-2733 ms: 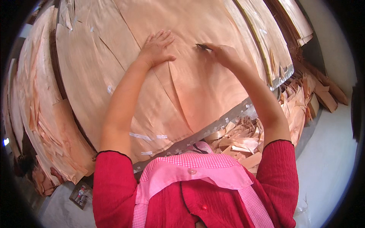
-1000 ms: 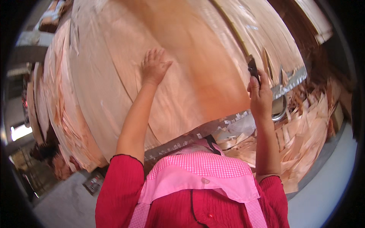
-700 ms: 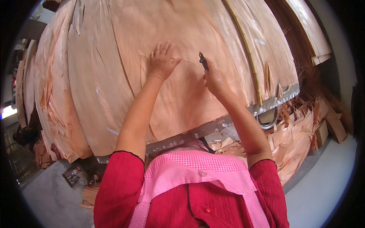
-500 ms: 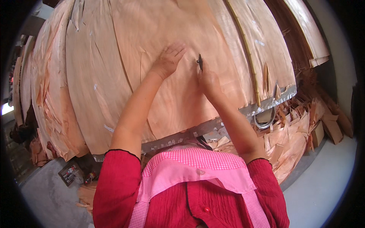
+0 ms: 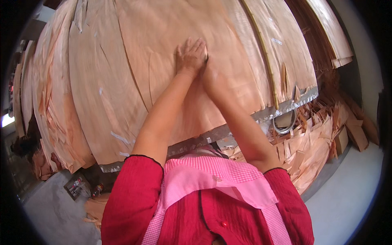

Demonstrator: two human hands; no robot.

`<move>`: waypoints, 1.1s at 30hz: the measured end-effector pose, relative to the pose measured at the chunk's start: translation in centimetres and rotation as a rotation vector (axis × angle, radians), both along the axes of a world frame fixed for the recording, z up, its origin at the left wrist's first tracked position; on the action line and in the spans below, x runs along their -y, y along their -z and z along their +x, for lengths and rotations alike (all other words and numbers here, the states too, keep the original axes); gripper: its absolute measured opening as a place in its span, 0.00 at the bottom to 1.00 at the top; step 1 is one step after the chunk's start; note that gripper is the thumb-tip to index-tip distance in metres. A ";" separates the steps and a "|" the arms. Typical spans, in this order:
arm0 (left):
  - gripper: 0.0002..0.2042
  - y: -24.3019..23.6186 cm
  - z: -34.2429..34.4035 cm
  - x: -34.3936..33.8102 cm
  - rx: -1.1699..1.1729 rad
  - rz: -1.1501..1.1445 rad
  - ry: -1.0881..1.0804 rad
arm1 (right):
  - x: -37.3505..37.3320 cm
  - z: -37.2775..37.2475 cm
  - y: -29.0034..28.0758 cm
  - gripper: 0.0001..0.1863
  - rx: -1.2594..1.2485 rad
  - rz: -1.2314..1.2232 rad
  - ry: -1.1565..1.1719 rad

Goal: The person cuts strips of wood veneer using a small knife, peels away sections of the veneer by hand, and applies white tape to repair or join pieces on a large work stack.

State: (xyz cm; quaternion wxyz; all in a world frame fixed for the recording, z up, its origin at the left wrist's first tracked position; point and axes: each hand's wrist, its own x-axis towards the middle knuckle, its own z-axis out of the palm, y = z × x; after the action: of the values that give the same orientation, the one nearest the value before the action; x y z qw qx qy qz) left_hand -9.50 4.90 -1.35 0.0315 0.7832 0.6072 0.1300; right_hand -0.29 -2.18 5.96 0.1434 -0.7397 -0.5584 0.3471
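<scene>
My left hand [image 5: 190, 57] rests on a wide peach-coloured wood veneer sheet [image 5: 171, 114], fingers stretched out, a little above the middle of the view. My right hand [image 5: 210, 81] is beside and just below it, blurred and partly covered by the left hand. It grips a small dark cutting tool [image 5: 206, 58], of which only a sliver shows near the left fingertips. A long crease or split runs down the sheet left of my hands.
A narrow yellow stick [image 5: 265, 57] lies along the right side. More veneer stacks [image 5: 49, 98] flank the sheet. A grey board edge [image 5: 261, 112] with a metal loop [image 5: 284, 132] runs beneath. Veneer scraps [image 5: 310, 155] and a small box of items [image 5: 76, 188] sit lower down.
My left hand has moved up and right across the sheet. My right hand, earlier over near the yellow stick with the tool, has moved left, up against the left hand.
</scene>
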 end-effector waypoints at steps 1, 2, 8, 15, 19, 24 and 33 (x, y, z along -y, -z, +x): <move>0.21 0.0 0.0 0.0 -0.011 -0.014 0.000 | 0.9 0.0 -0.3 0.21 -0.039 -0.071 0.044; 0.22 0.1 -0.2 0.0 0.000 -0.029 0.011 | 2.1 0.4 1.1 0.21 -0.002 0.065 -0.002; 0.36 -3.1 0.0 1.1 0.051 -0.133 0.030 | -0.1 6.1 -0.5 0.25 0.055 0.200 -0.109; 0.49 -4.9 0.9 1.4 0.011 -0.214 -0.005 | -5.9 7.1 -1.2 0.20 0.325 0.263 -0.527; 0.49 -4.5 0.7 1.5 -0.026 -0.210 0.014 | -0.2 11.9 0.5 0.23 0.428 0.169 -0.338; 0.47 -3.8 0.9 0.9 -0.086 -0.151 0.018 | 8.1 13.3 1.9 0.30 0.627 0.135 -0.136; 0.44 -3.7 0.5 0.9 -0.045 -0.108 0.046 | 23.8 16.2 0.6 0.32 0.339 0.222 0.005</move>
State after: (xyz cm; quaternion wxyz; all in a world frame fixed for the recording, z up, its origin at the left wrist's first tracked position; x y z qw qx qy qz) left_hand -9.02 4.02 2.34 0.0630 0.7970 0.5956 0.0787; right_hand 15.88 -26.00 5.39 0.1288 -0.7685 -0.6077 0.1535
